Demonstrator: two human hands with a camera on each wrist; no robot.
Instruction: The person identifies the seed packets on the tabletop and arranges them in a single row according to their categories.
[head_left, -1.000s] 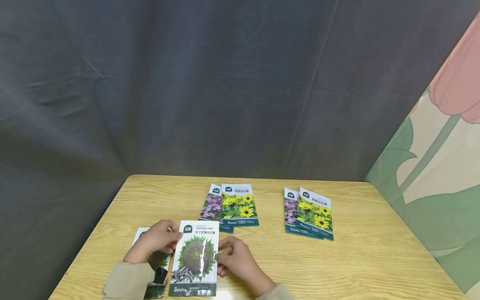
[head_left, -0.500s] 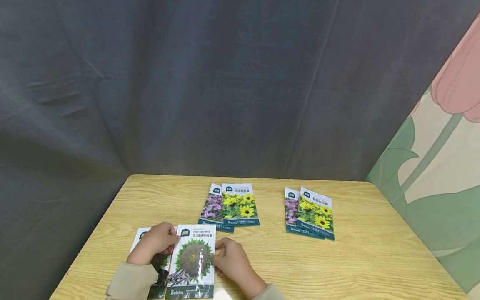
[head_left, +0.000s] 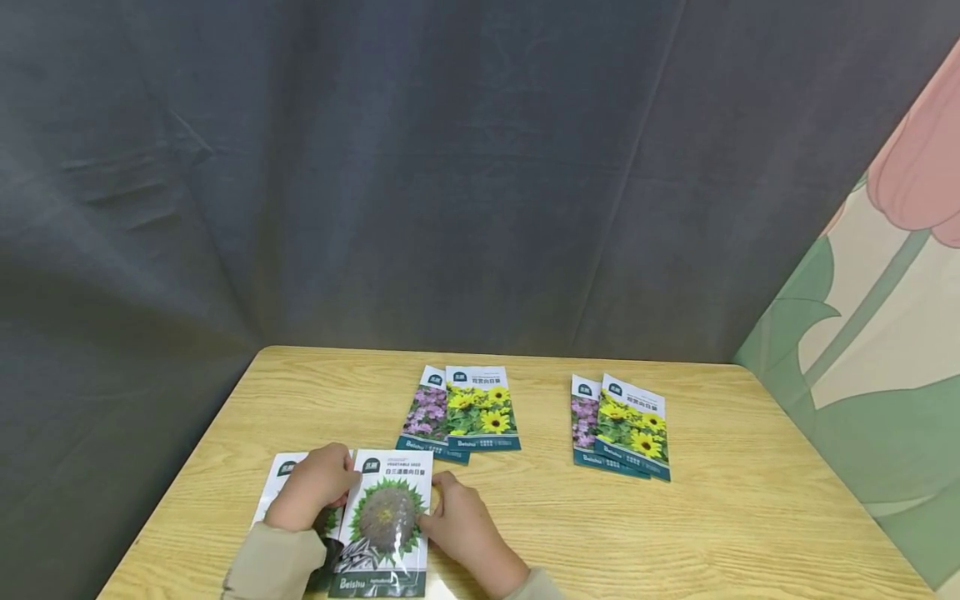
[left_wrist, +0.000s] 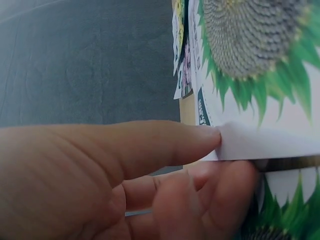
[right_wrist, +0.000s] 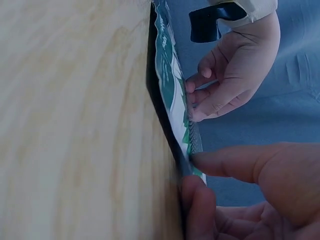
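Note:
A seed packet [head_left: 386, 517] with a large sunflower head on white lies near the table's front edge, left of centre. My left hand [head_left: 318, 483] pinches its upper left edge; in the left wrist view the thumb [left_wrist: 200, 139] lies on the face with fingers curled below. From the other side, my right hand [head_left: 461, 517] pinches the right edge, thumb on top and fingertips beneath, as the right wrist view shows. That edge tilts up off the wood there. A similar sunflower packet [head_left: 281, 477] lies to the left, partly hidden under my left hand and sleeve.
Towards the back of the wooden table [head_left: 750, 517], a yellow-flower packet [head_left: 482, 408] overlaps a purple-flower packet [head_left: 423, 414]. Farther right, another yellow-flower packet [head_left: 633, 427] overlaps a purple one [head_left: 585, 421]. A dark grey curtain [head_left: 465, 183] hangs behind the table.
Both hands have brought the sunflower packet slightly left and lower, closer against the similar packet. The flower packets at the back stay where they were.

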